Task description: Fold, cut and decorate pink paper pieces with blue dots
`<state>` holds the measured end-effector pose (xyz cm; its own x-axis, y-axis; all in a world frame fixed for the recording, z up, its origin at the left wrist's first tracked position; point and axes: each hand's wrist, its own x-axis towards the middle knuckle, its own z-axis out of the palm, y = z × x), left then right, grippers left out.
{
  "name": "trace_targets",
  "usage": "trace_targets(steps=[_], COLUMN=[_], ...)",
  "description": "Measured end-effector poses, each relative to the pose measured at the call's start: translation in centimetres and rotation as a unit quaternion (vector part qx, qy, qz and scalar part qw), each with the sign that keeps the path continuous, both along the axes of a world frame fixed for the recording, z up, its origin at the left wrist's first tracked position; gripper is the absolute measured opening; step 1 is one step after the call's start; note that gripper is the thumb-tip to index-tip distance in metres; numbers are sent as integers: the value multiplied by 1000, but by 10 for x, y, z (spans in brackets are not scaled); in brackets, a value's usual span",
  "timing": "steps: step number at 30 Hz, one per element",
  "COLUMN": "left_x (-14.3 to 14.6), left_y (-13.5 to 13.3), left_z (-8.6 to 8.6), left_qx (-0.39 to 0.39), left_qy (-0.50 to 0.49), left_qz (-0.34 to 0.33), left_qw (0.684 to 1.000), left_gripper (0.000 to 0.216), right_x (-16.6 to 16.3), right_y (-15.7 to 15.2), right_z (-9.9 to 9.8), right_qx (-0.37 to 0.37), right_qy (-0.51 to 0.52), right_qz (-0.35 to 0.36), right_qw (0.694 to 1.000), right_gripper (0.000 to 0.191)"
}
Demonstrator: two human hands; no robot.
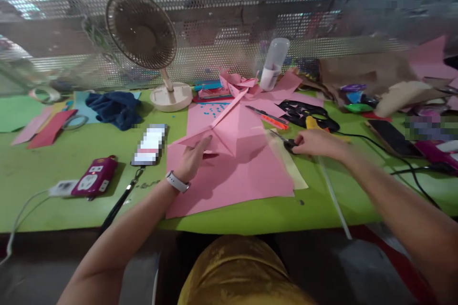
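Observation:
My left hand (195,155), with a white band at the wrist, has its thumb and fingers closed on a folded pink paper piece (227,128). That piece rests over a large pink sheet (232,181), and a long narrow strip rises from it toward the back. On the right, my right hand (317,143) grips the dark handles of scissors (289,144), whose blades point to the far left. A yellow glue gun (312,123) lies partly hidden behind this hand, and a whitish glue stick (334,198) extends toward the table's front edge.
An orange cutter (274,121) and a black cut-out mat (307,109) lie behind the scissors. A fan (171,97), clear bottle (274,62) and pink paper flower (238,81) stand at the back. At left are a phone (149,145) and purple power socket (93,176).

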<state>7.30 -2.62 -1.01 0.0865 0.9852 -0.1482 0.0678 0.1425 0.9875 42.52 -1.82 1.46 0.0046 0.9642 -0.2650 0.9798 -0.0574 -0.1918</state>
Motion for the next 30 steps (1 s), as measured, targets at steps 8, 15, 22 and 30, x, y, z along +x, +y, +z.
trace_targets(steps=[8,15,22,30], left_x=[-5,-4,-4,6], left_y=[7,12,8,2], left_z=[-9,-2,3,8], left_qx=[75,120,86,55], left_qy=[-31,-125,-87,-168], left_qz=[23,104,101,118], left_qw=[996,979,987,977], left_gripper=[33,28,28,29], right_x=[-38,-106,-111,-104], right_y=[-33,-44,-47,-46], right_z=[11,-5,-18,-25], right_qx=[-100,-183,-248,-248], right_qy=[525,553,545,562], right_qz=[-61,-42,-31,-32], right_qw=[843,812,801,788], right_gripper=[27,46,55,48])
